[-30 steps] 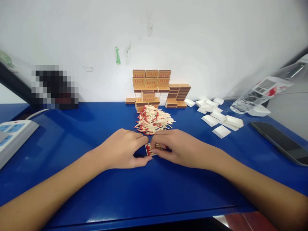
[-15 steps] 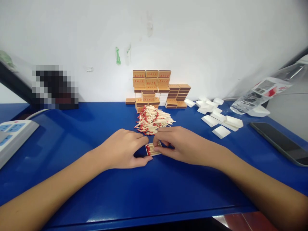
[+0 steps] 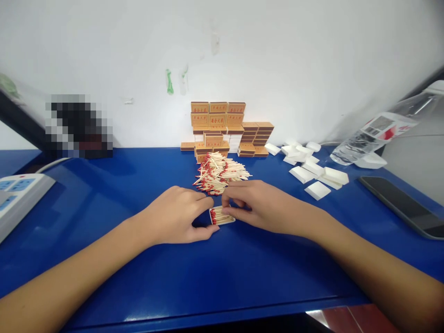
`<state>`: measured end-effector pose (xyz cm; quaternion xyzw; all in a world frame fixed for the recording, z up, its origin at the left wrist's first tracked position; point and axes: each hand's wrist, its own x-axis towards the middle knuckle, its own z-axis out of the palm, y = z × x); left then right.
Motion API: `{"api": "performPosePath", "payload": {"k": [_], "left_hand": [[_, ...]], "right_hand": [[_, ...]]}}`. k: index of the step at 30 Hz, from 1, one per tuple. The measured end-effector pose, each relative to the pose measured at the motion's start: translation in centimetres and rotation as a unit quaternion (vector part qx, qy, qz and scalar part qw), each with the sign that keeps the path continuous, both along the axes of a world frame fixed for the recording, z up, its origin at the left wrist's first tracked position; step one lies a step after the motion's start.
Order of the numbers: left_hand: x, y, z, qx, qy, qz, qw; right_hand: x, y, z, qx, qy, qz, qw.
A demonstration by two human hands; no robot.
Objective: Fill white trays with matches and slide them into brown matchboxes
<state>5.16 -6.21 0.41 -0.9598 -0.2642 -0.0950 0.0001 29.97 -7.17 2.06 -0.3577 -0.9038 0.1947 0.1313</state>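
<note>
On the blue table, a small white matchbox tray holds a row of red-tipped matches, heads toward the left. My left hand steadies its left end, thumb at the near side and bent fingers at the far side. Above the tray's right part, my right hand has thumb and forefinger pinched together, touching or just over the matches. Whatever sits in that pinch is hidden by the fingertips. A heap of loose matches lies just behind both hands.
Stacked orange matchboxes stand against the wall. Several white trays are scattered at right, near a tilted plastic bottle and a dark phone. A white power strip lies at left.
My right hand has risen slightly from the tray, so more of the tray's right end and its near edge shows. My left hand keeps its place.
</note>
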Motion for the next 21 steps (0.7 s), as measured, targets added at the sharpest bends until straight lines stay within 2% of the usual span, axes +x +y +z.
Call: {"api": "performPosePath", "payload": {"k": [21], "left_hand": [[0.07,0.00,-0.03,0.005,-0.004,-0.005,1.000]], "right_hand": [[0.06,-0.10,0.14,0.002,-0.015,0.022,1.000]]}}
